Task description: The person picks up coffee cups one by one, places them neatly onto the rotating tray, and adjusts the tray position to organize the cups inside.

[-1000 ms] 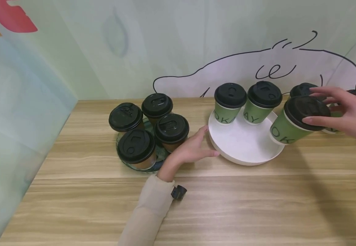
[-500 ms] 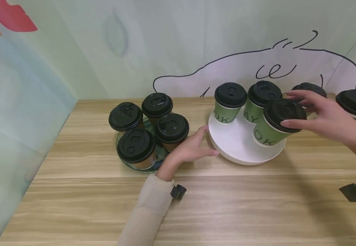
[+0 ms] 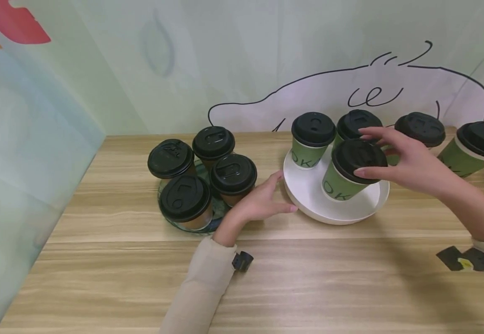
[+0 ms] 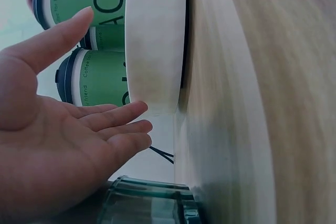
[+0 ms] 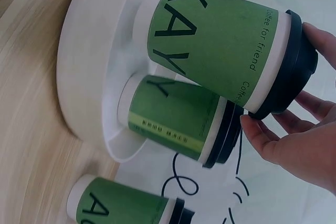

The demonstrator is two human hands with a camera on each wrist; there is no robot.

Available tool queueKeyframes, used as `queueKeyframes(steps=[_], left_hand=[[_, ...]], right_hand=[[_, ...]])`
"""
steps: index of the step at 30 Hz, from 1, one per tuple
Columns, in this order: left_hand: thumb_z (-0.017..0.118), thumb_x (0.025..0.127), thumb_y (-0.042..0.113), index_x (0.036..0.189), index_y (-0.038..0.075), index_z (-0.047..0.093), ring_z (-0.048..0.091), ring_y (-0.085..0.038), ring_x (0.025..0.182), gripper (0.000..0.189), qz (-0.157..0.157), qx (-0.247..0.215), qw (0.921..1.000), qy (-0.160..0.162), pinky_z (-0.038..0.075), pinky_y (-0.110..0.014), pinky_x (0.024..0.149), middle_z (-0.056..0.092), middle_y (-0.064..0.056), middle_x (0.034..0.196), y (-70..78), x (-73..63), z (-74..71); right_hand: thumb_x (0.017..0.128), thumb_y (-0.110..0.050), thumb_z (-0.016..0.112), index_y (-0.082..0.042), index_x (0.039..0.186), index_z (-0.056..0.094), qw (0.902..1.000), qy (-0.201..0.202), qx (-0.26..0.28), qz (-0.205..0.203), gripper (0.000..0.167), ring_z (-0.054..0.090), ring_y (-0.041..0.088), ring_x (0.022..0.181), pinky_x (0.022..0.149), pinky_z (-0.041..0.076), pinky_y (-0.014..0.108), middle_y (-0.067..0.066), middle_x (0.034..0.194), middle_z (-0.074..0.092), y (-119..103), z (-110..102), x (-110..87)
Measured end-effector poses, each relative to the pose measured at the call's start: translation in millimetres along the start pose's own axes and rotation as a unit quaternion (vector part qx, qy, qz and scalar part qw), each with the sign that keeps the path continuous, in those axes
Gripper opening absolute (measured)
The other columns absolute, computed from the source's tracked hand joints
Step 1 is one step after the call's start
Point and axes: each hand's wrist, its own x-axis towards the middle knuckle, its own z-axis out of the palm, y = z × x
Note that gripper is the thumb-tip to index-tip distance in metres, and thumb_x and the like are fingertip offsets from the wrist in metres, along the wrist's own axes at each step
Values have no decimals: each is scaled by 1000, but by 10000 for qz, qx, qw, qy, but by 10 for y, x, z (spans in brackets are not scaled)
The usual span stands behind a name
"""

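My right hand (image 3: 409, 160) grips a green paper coffee cup (image 3: 338, 182) by its black lid (image 5: 291, 66). This cup stands slightly tilted over the white round tray (image 3: 308, 204), its base inside the rim. Two more green cups sit at the tray's back, one at the left (image 3: 307, 155) and one partly hidden behind my right hand. My left hand (image 3: 262, 199) lies at the tray's left side with fingers straight and thumb spread. Its fingertips are right at the tray wall (image 4: 157, 40) in the left wrist view.
Left of the tray, several brown cups with black lids (image 3: 185, 199) stand on a dark green glass plate (image 3: 214, 225). Two green cups, one behind (image 3: 420, 129) and one farther right (image 3: 467, 155), stand right of the tray. A drawn-on backdrop (image 3: 242, 69) borders the wooden table (image 3: 287, 283).
My right hand has carried the green cup leftward, from the tray's right rim to over its middle. The left hand has stayed in place.
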Motion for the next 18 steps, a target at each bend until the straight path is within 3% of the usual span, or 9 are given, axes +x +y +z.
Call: queueKeyframes(steps=[6, 18], left_hand=[[69, 82, 27, 146, 5, 12, 19, -22, 135, 88, 38, 25, 10000, -8, 21, -36, 108, 20, -12, 149, -7, -1, -3], [69, 82, 26, 145, 2, 13, 21, -21, 135, 89, 162, 65, 9998, -17, 21, -35, 108, 22, -12, 148, -20, -2, -4]], right_hand=[[74, -17, 77, -12, 136, 40, 9995, -62, 171, -249, 73, 40, 32, 112, 89, 34, 48, 13, 128, 44, -85, 104, 51], [74, -17, 76, -5, 134, 42, 9958, -84, 202, -894, 70, 43, 30, 111, 89, 37, 48, 13, 132, 43, -174, 301, 177]])
